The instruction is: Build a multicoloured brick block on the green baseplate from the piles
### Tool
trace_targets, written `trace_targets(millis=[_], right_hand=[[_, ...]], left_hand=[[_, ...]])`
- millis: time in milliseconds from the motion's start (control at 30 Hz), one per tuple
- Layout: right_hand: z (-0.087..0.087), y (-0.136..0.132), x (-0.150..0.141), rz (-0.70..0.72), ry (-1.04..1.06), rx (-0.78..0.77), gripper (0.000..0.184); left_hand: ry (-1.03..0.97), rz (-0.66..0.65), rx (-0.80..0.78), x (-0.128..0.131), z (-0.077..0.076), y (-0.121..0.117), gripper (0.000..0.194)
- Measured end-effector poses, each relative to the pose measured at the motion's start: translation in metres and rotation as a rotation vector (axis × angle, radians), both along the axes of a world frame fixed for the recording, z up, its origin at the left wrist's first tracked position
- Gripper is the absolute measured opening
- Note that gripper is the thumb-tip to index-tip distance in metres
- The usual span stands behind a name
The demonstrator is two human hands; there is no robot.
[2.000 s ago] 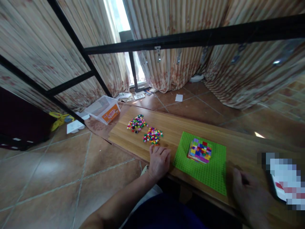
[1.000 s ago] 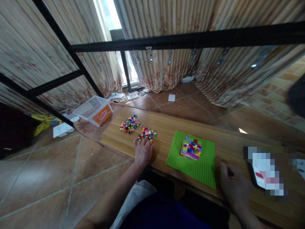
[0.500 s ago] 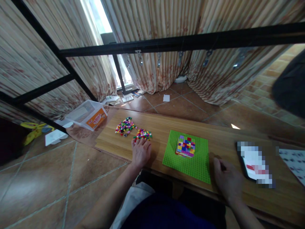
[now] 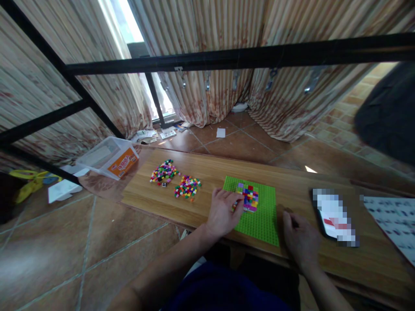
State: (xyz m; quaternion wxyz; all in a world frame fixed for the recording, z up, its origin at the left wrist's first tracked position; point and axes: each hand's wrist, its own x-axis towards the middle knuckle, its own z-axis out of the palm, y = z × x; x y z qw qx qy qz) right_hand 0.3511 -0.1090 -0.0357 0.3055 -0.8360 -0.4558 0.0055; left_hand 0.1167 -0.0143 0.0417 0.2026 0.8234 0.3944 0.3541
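My left hand reaches over the left side of a low build of many-coloured toy bricks. Its thumb and forefinger come together in a pinch at the build's edge, and whatever is between them is too small to make out. The build sits on a green studded baseplate, partly covered by that hand. Right of the baseplate, my right hand rests on the wooden table with curled fingers, apparently holding nothing. Left of my left hand lie two piles of small loose bricks, a nearer pile and a farther pile.
A phone lies right of my right hand, beside a printed sheet. Near the table's left end stands a clear plastic box with an orange label. A small dark square piece lies by the farther pile. A black metal bar crosses beyond the table.
My left hand has moved right, from the nearer brick pile to the build on the baseplate. My right hand stays beside the baseplate. The whole view has shifted slightly.
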Motion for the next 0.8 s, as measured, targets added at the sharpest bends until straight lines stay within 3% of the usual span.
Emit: trace_targets(millis=[367,800], right_hand=[[0.0,0.002,-0.001,-0.003,0.021,0.027,0.064],[-0.002,0.002,-0.001,-0.006,0.011,0.046,0.058]], left_hand=[[0.141,-0.033,0.146,0.009,-0.009,-0.002,0.017],[-0.026,0.126,0.014,0.02,-0.019,-0.004,0.013]])
